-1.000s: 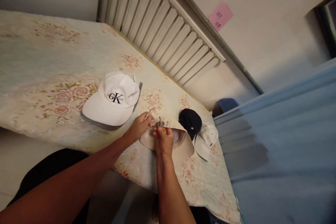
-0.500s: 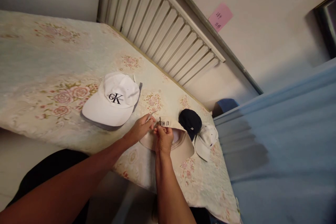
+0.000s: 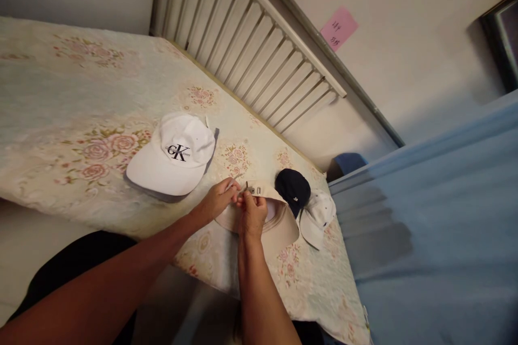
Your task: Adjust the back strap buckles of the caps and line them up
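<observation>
A beige baseball cap (image 3: 279,234) lies with its inside turned up toward me, its brim pointing to the lower right. My left hand (image 3: 218,199) is closed, and a thin light strap end (image 3: 235,179) sticks out between its fingers. Beside it, nearly touching, my right hand (image 3: 254,214) pinches the back strap of the same cap close to a small metal buckle (image 3: 253,190). The fingers partly cover the strap and buckle. To the left of my hands sits a white cap (image 3: 178,153) with black lettering on its front.
A black cap (image 3: 292,188) and a white cap (image 3: 319,215) sit side by side, right of my hands. All rest on a floral cloth (image 3: 48,91). A slatted rail (image 3: 251,43) runs along the far edge, and a blue curtain (image 3: 424,215) hangs at the right.
Around the buckle my fingers have shifted slightly, and the metal piece is tilted differently. The strap end at my left hand points a bit more upward. The other caps have not moved.
</observation>
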### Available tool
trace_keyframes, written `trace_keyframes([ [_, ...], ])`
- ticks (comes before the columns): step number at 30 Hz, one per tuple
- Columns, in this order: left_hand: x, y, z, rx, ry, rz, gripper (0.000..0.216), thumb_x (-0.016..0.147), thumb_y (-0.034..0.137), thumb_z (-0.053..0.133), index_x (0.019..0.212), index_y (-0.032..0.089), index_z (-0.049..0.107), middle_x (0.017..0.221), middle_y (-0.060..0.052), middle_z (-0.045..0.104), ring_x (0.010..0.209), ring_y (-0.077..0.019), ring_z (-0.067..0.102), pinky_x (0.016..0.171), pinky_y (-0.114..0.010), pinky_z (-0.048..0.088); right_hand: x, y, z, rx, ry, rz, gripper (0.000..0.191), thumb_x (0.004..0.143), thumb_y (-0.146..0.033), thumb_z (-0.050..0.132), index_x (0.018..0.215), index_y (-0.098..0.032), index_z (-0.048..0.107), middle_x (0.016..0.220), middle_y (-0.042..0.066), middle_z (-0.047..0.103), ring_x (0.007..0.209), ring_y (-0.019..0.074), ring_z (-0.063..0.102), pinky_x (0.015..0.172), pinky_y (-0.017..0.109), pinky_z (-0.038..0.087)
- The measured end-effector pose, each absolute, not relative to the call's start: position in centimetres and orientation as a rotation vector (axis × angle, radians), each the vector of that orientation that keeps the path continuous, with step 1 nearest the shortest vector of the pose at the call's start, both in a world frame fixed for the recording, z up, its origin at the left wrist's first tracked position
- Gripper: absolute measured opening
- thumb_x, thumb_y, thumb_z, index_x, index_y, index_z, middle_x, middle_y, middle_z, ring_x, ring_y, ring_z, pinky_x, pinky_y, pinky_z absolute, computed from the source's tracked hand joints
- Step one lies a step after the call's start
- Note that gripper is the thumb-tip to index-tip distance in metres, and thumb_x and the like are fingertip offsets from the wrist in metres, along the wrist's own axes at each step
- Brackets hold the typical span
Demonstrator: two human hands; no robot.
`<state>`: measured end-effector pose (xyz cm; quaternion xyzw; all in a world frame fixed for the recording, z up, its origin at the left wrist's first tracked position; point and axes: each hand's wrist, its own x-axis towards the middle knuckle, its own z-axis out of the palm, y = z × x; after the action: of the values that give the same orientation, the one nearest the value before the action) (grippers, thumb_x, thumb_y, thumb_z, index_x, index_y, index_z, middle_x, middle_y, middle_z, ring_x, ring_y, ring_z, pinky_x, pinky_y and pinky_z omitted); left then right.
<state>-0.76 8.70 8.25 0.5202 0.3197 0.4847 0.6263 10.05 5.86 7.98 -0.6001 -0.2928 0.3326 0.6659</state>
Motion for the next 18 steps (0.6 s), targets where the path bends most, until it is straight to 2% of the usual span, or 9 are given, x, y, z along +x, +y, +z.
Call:
trace_keyframes([
  [8, -0.7, 8.8, 7.8, 1.234, 0.741, 1.126, 0.015, 0.082, 0.031, 0.045, 0.084, 0.019, 0.054, 0.058, 0.006, 0.052, 0.047, -0.0086, 0.041, 0.048, -0.022, 0.033, 10.3, 5.6, 8.3, -1.251, -0.574, 0.839, 0.024, 0.073, -0.037, 0.066, 0.077, -0.015, 0.057, 0.067, 0.001, 0.069, 0.052, 0.0098, 0.060, 0.048, 0.021, 0.047],
  [13, -0.5, 9.0, 7.3, 1.268, 0.775, 1.157, 0.014, 0.079, 0.030, 0.050, 0.083, 0.019, 0.056, 0.061, 0.005, 0.054, 0.057, -0.0113, 0.051, 0.058, -0.024, 0.041, 10.3, 5.5, 8.6, -1.214, -0.509, 0.877, 0.026, 0.076, -0.040, 0.064, 0.076, -0.014, 0.056, 0.063, 0.002, 0.068, 0.047, 0.0088, 0.059, 0.045, 0.019, 0.047],
  [18, -0.1, 9.0, 7.0, 1.231, 0.683, 1.137, 0.029, 0.071, 0.027, 0.058, 0.099, 0.018, 0.056, 0.068, 0.005, 0.055, 0.063, -0.0119, 0.055, 0.063, -0.025, 0.044, 10.0, 5.2, 8.8, -1.197, -0.470, 0.918, 0.021, 0.075, -0.033, 0.063, 0.075, -0.013, 0.057, 0.059, 0.001, 0.067, 0.045, 0.0080, 0.057, 0.042, 0.017, 0.044],
])
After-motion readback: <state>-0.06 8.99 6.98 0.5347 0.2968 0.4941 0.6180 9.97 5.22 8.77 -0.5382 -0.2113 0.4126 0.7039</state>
